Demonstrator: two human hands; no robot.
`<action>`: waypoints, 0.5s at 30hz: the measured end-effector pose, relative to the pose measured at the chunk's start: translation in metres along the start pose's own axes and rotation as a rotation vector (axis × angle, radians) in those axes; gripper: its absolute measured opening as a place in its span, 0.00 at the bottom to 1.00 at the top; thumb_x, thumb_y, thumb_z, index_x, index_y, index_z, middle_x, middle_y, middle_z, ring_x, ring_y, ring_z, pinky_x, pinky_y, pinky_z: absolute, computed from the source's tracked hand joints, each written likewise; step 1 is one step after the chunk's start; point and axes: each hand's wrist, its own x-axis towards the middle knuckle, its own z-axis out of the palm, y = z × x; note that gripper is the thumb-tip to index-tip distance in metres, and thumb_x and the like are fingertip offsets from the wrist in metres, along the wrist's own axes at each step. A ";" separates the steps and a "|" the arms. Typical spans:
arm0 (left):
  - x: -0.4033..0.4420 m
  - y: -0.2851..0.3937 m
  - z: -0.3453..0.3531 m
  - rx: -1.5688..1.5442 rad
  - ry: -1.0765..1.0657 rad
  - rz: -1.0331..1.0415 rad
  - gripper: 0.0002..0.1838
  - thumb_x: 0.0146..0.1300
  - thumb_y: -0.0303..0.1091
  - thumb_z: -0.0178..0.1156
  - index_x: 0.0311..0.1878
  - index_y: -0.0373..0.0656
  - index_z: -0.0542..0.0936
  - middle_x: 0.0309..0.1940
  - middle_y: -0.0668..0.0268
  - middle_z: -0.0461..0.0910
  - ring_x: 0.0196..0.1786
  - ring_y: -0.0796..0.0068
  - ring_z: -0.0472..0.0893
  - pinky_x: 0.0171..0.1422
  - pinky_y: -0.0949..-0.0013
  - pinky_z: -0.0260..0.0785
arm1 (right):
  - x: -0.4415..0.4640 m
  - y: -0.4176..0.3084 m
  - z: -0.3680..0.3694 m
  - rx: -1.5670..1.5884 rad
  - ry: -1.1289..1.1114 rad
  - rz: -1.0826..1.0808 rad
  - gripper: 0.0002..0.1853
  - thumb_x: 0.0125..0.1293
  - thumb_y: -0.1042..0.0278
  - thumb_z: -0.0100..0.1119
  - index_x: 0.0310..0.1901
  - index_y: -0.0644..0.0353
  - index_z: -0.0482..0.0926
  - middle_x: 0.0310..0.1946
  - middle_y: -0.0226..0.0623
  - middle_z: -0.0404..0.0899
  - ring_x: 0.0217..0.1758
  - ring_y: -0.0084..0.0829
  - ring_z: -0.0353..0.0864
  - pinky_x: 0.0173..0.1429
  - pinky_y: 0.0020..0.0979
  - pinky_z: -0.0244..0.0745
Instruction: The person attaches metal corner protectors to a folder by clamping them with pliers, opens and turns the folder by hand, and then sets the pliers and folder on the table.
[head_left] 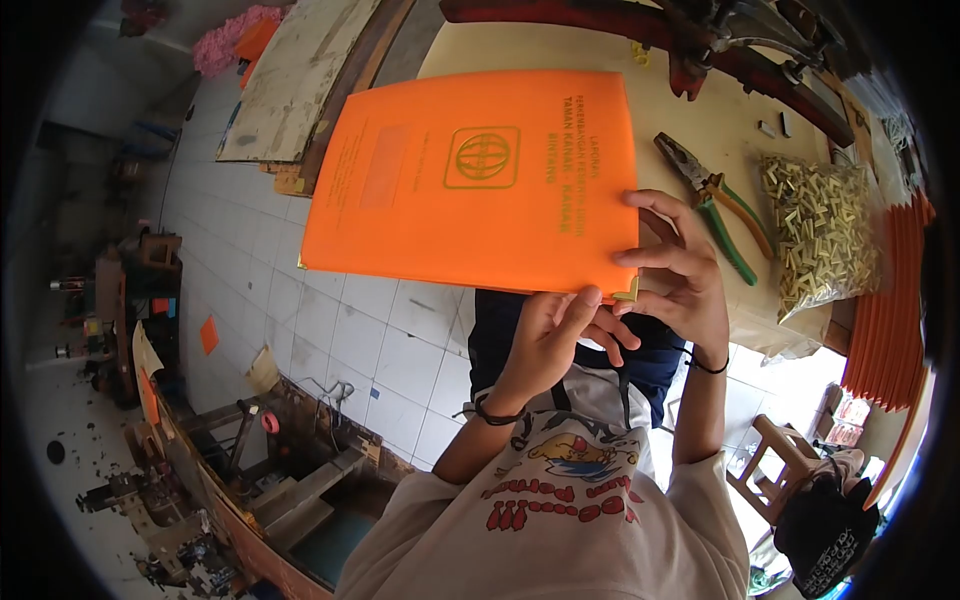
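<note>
An orange folder [400,230] with printed lettering and a globe emblem is held up over the edge of the worktable. Brass-coloured metal corner [626,290] sits at its lower right. My left hand [560,335] is closed at the folder's bottom edge, thumb against the edge beside that corner. My right hand [680,270] grips the right edge, its fingertips on the cover and around the corner. Whether a small loose part is between the fingers cannot be made out.
Pliers [715,200] with green and orange handles lie on the table [490,48] near a bag of brass corners [820,230]. Orange covers [890,310] are stacked at the far right. A red metal machine part [570,22] crosses the top. A wooden stool [775,465] stands lower right.
</note>
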 end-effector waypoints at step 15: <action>0.004 0.017 0.005 0.002 0.145 -0.171 0.15 0.76 0.36 0.54 0.52 0.32 0.75 0.34 0.59 0.81 0.25 0.74 0.83 0.22 0.78 0.73 | -0.001 0.002 -0.005 -0.012 -0.042 0.003 0.21 0.42 0.66 0.81 0.41 0.60 0.87 0.62 0.48 0.70 0.66 0.47 0.71 0.68 0.45 0.71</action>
